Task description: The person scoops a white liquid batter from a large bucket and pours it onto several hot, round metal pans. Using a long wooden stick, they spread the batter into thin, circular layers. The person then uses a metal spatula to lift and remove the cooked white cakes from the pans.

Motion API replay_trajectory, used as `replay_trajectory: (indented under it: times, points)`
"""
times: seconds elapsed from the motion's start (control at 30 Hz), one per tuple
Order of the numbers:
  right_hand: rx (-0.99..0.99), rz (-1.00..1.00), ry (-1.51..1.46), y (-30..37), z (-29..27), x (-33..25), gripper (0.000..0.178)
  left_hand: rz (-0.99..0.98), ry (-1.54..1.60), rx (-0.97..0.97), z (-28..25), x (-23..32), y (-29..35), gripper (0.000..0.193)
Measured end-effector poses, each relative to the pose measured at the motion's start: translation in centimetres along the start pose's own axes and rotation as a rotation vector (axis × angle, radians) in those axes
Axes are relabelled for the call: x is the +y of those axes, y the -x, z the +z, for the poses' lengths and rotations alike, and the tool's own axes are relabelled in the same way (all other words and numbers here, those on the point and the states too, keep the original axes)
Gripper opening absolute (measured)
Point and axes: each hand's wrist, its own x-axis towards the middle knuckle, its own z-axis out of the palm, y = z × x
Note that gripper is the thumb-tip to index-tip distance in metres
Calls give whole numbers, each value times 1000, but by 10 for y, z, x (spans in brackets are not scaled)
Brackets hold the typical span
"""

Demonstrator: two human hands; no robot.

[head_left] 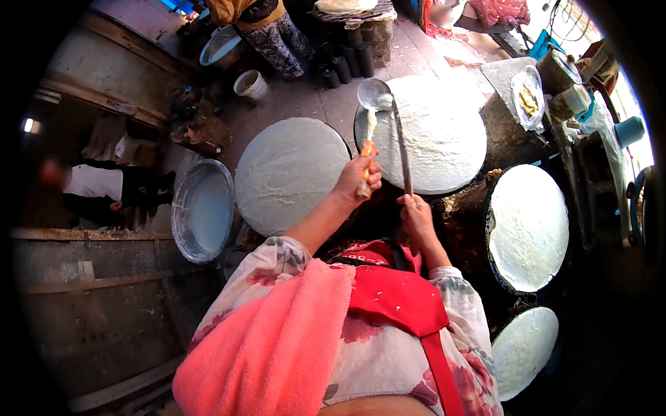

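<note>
My left hand is closed around the orange-wrapped handle of a metal ladle, whose bowl has white batter on it. Gripped in my right hand is a long, thin metal spatula. Its blade reaches up beside the ladle bowl, and I cannot tell whether the two touch. Both tools are over a round griddle covered with a white batter sheet. To the left, another white round sheet covers a second griddle.
A metal basin of whitish liquid stands at left. Two more white-covered griddles are at right. A dish of yellow food sits at upper right. Beyond are a white bucket, dark cylinders and other people.
</note>
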Motion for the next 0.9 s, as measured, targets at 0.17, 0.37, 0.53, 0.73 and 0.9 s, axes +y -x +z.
replay_trajectory:
  times: [0.17,0.37,0.53,0.73,0.9]
  points:
    - [257,-198,108,-7,-43,-17,26,64,390,-413,15,37,58,32]
    - [135,-270,894,26,-10,-24,40,-84,539,-458,15,56,72,36]
    - [320,-222,1033,31,-18,-28,40,51,348,-372,8,77,109,34]
    - [367,-246,834,31,-7,-23,42,46,120,-206,-27,98,158,30]
    - [139,-201,1246,64,71,-55,43,-16,81,-151,-59,112,194,28]
